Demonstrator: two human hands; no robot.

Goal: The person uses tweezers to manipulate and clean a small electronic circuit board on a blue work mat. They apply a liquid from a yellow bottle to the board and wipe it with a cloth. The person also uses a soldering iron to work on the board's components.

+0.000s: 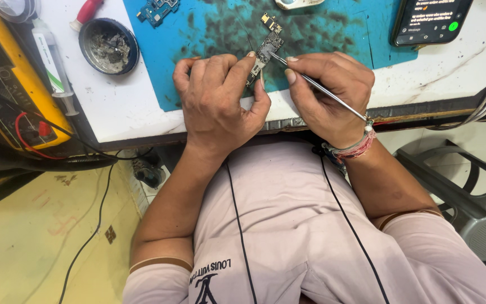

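Your left hand point(216, 100) pinches the narrow dark circuit board point(265, 49) between thumb and forefinger, tilting its lower end off the stained blue work mat point(333, 34) near the bench edge. Your right hand point(328, 93) grips thin metal tweezers point(317, 85), fingers closed around the shaft; the tip meets the board's upper half, though the exact contact point appears too small to confirm. A round dark tin of grey scraps point(108, 46) sits well left of the mat. A black smartphone with lit screen point(430, 20) lies at the mat's right corner. A yellow meter point(12, 90) stands far left
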